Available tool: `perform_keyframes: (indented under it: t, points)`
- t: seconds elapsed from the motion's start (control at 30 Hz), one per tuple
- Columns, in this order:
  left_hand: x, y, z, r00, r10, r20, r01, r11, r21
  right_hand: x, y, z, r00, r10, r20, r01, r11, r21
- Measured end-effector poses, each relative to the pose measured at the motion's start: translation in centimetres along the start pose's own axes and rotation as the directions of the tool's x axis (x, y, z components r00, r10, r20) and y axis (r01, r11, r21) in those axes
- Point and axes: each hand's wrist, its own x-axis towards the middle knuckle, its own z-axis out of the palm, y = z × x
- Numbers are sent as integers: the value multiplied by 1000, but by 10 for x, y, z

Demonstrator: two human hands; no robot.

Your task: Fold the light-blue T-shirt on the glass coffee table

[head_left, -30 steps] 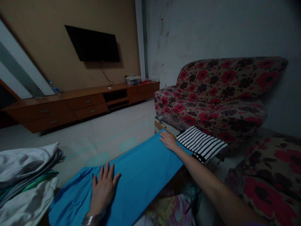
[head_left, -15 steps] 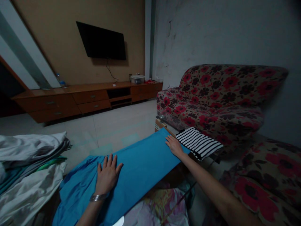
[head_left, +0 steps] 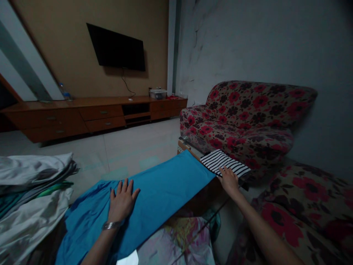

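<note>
Blue cloth (head_left: 162,195), soft and light and easiest lifted by its edges, lies along a low table (head_left: 184,146) under the open, flat left hand (head_left: 122,202), while the right hand (head_left: 228,180) touches black-and-white striped fabric (head_left: 222,162), its grip unclear.

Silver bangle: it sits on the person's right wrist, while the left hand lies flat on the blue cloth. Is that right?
No: the head view shows the silver bangle on the wrist of the left hand, not the right. That hand does lie flat on the blue cloth.
</note>
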Motion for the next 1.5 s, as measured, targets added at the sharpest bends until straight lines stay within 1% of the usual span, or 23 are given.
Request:
perform_keyframes:
  t: [0.07,0.17,0.27,0.37,0.43,0.53,0.6,0.67,0.73,0.83,0.97,1.03,1.13,1.23,1.3,1.4,1.5]
  points:
    - [0,0,0,1000,0,-1,0,1000,4,0,1,9,999,35,26,-34,999,-28]
    - [0,-1,1,1000,-2,-11,1,1000,-3,7,-7,16,999,49,0,-49,998,-34]
    - [-1,-1,1,1000,-2,-22,2,1000,-19,18,-13,8,997,80,12,-80,997,-1]
    - [-2,-1,-1,1000,-4,-26,4,1000,-27,31,-18,-8,988,84,128,-83,996,-17]
    - [-2,0,-3,1000,-8,-25,7,999,-36,41,-25,-17,986,63,156,-57,997,-43]
    - [-2,0,-3,1000,-11,-24,10,999,-42,60,-44,-24,992,-40,117,41,999,-11]
    - [-2,0,-2,999,-11,-30,10,999,-36,74,-58,-22,988,-109,108,104,993,53]
    - [-1,-1,0,999,-4,-38,3,1000,-28,87,-70,-15,990,-112,87,101,987,124]
    - [-1,-2,1,999,0,-41,-1,1000,-25,98,-76,-7,997,-61,56,51,984,173]
    - [-2,-2,2,999,-5,-41,3,1000,-28,109,-72,3,998,55,32,-61,978,199]
    - [-1,-2,4,999,-2,-54,0,1000,-27,120,-61,8,967,251,-34,-238,945,226]
    - [-1,-2,5,999,-8,-52,7,1000,-27,123,-60,12,956,287,-59,-266,934,239]
    - [0,-2,6,999,-15,-44,14,1000,-22,121,-67,20,966,255,-42,-237,939,248]
    - [-1,-2,7,998,-6,-55,5,1000,-17,117,-78,26,985,170,1,-166,957,240]
    - [-1,-2,7,998,-5,-59,4,1000,-19,114,-81,25,995,96,31,-101,967,232]
    - [-1,-3,6,999,-9,-52,7,1000,-29,107,-72,16,997,-10,80,-8,973,231]
    - [-1,-3,6,999,-10,-49,8,999,-36,89,-48,7,997,-52,63,39,981,190]
